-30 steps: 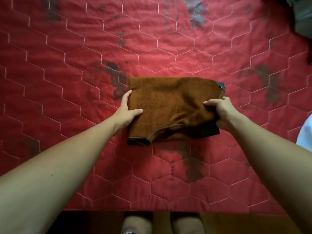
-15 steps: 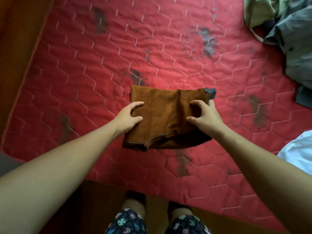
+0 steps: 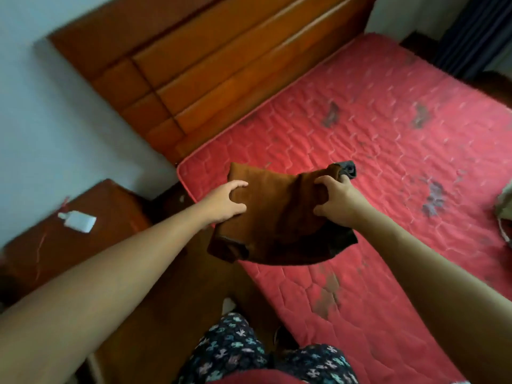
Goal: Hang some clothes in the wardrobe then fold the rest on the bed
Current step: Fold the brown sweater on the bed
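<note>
A folded brown garment (image 3: 274,214) with a dark trim hangs in the air above the near left corner of the red quilted mattress (image 3: 388,139). My left hand (image 3: 225,202) grips its left side, fingers curled over the top. My right hand (image 3: 338,199) grips its right side, bunching the cloth, and a dark corner sticks out past the fingers. The garment's lower edge sags over the bed's side.
A wooden headboard (image 3: 210,67) stands at the far left of the bed. A wooden nightstand (image 3: 69,234) beside it carries a small white bottle (image 3: 79,221). More clothing (image 3: 504,217) lies at the right edge of the mattress. My legs in patterned trousers (image 3: 249,356) stand below.
Both hands lifted the folded brown garment off the mattress and carried it left toward the bed's head corner. The view swung left, showing headboard and nightstand.
</note>
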Demonstrator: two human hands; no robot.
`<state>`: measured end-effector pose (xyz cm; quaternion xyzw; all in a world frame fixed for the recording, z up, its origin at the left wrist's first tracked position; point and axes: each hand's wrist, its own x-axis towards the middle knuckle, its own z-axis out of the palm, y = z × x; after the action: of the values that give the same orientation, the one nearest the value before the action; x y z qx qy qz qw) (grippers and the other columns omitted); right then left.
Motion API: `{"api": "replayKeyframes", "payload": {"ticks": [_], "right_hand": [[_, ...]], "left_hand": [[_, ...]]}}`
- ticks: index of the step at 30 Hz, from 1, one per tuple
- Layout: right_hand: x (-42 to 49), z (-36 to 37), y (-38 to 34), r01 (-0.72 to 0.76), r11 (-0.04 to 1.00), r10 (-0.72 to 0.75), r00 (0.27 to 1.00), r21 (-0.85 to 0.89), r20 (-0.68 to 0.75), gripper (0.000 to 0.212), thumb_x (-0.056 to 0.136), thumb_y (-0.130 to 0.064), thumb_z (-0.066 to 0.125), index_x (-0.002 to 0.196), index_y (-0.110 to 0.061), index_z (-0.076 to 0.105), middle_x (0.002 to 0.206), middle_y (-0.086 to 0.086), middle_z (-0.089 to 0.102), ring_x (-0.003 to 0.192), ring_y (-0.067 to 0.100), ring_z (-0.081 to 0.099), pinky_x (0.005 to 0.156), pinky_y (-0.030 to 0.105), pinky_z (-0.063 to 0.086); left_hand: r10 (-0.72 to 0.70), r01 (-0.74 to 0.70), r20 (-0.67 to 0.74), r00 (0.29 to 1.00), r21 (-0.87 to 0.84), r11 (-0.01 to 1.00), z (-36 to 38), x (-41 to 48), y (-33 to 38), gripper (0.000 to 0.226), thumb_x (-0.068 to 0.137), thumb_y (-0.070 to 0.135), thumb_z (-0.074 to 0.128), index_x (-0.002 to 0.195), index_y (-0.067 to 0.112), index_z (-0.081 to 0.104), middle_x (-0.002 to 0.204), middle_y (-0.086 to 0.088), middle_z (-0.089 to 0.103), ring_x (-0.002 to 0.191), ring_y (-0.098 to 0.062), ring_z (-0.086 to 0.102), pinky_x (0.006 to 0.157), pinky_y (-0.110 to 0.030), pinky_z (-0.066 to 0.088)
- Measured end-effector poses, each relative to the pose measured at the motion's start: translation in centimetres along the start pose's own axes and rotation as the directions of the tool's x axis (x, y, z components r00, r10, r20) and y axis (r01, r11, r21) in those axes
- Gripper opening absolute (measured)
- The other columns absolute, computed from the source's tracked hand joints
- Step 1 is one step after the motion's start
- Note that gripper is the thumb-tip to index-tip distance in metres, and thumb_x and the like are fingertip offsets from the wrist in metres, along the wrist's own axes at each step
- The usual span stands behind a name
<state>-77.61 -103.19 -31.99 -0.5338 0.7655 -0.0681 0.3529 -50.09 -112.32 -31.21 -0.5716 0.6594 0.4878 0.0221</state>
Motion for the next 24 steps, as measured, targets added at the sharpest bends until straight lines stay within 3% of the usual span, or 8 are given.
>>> {"api": "replayKeyframes", "payload": {"ticks": [3, 5, 8, 11, 14, 17, 21, 24], "right_hand": [[-0.2, 0.0, -7.7, 0.117, 0.990, -0.112, 0.992, -0.084, 0.064, 0.076, 0.078, -0.027, 0.077, 0.147, -0.026, 0.044, 0.122, 0.011, 0.037, 0.105, 0.038, 0.057, 0.086, 0.037, 0.051], [-0.5, 0.8, -13.1, 0.208, 0.967, -0.195, 0.976, -0.145, 0.101, 0.074, 0.079, -0.029, 0.076, 0.146, -0.028, 0.044, 0.117, 0.007, 0.034, 0.102, 0.038, 0.058, 0.083, 0.036, 0.050], [-1.1, 3.6, -21.5, 0.344, 0.909, -0.304, 0.933, -0.234, 0.194, 0.075, 0.080, -0.031, 0.075, 0.148, -0.027, 0.042, 0.121, 0.009, 0.035, 0.105, 0.039, 0.058, 0.089, 0.040, 0.052], [-2.5, 7.7, -30.0, 0.472, 0.831, -0.388, 0.871, -0.296, 0.301, 0.075, 0.081, -0.029, 0.073, 0.148, -0.023, 0.041, 0.130, 0.017, 0.038, 0.109, 0.042, 0.058, 0.094, 0.044, 0.053], [-4.5, 12.1, -38.4, 0.602, 0.726, -0.472, 0.788, -0.332, 0.395, 0.072, 0.082, -0.028, 0.073, 0.146, -0.019, 0.042, 0.129, 0.019, 0.038, 0.108, 0.044, 0.057, 0.093, 0.044, 0.053], [-6.7, 16.6, -46.0, 0.714, 0.599, -0.537, 0.693, -0.362, 0.480, 0.069, 0.085, -0.030, 0.070, 0.146, -0.018, 0.040, 0.129, 0.019, 0.038, 0.106, 0.042, 0.057, 0.089, 0.041, 0.051], [-9.5, 22.0, -54.6, 0.814, 0.460, -0.602, 0.579, -0.354, 0.549, 0.069, 0.086, -0.031, 0.069, 0.146, -0.020, 0.038, 0.134, 0.019, 0.037, 0.107, 0.040, 0.055, 0.085, 0.037, 0.049], [-11.2, 25.0, -60.1, 0.875, 0.370, -0.640, 0.484, -0.313, 0.597, 0.064, 0.086, -0.030, 0.069, 0.140, -0.018, 0.039, 0.129, 0.019, 0.038, 0.093, 0.036, 0.056, 0.083, 0.043, 0.053]], "left_hand": [[-0.112, 0.107, -0.084, 0.990, -0.063, 0.992, -4.9, -5.1, -3.7, 0.061, 0.083, 0.022, 0.070, 0.137, 0.045, 0.050, 0.108, -0.004, 0.071, 0.058, -0.018, 0.064, 0.048, -0.030, 0.050], [-0.165, 0.148, -0.142, 0.976, -0.127, 0.981, -7.8, -8.6, -6.7, 0.061, 0.086, 0.023, 0.070, 0.139, 0.045, 0.048, 0.124, -0.002, 0.063, 0.051, -0.016, 0.061, 0.044, -0.025, 0.044], [-0.215, 0.162, -0.238, 0.947, -0.222, 0.961, -11.3, -14.4, -11.9, 0.060, 0.090, 0.022, 0.069, 0.143, 0.039, 0.046, 0.135, 0.004, 0.051, 0.058, -0.006, 0.059, 0.056, -0.029, 0.054], [-0.290, 0.188, -0.320, 0.902, -0.312, 0.931, -13.9, -20.4, -17.8, 0.061, 0.088, 0.025, 0.071, 0.142, 0.039, 0.048, 0.138, 0.004, 0.052, 0.096, -0.017, 0.065, 0.089, -0.041, 0.057], [-0.382, 0.202, -0.392, 0.837, -0.427, 0.881, -16.4, -26.4, -23.7, 0.058, 0.087, 0.022, 0.071, 0.139, 0.039, 0.050, 0.119, 0.005, 0.059, 0.100, -0.031, 0.069, 0.081, -0.046, 0.058], [-0.437, 0.194, -0.474, 0.765, -0.477, 0.857, -18.7, -31.9, -29.4, 0.058, 0.086, 0.024, 0.071, 0.138, 0.038, 0.051, 0.128, 0.004, 0.057, 0.098, -0.018, 0.068, 0.072, -0.026, 0.057], [-0.488, 0.219, -0.573, 0.659, -0.474, 0.853, -21.6, -38.1, -35.8, 0.059, 0.082, 0.027, 0.073, 0.136, 0.036, 0.054, 0.133, 0.004, 0.059, 0.103, -0.010, 0.063, 0.089, -0.027, 0.054], [-0.540, 0.236, -0.612, 0.577, -0.508, 0.828, -23.6, -41.5, -38.6, 0.057, 0.083, 0.024, 0.073, 0.137, 0.032, 0.054, 0.129, 0.003, 0.061, 0.103, -0.012, 0.063, 0.091, -0.029, 0.054]]}}
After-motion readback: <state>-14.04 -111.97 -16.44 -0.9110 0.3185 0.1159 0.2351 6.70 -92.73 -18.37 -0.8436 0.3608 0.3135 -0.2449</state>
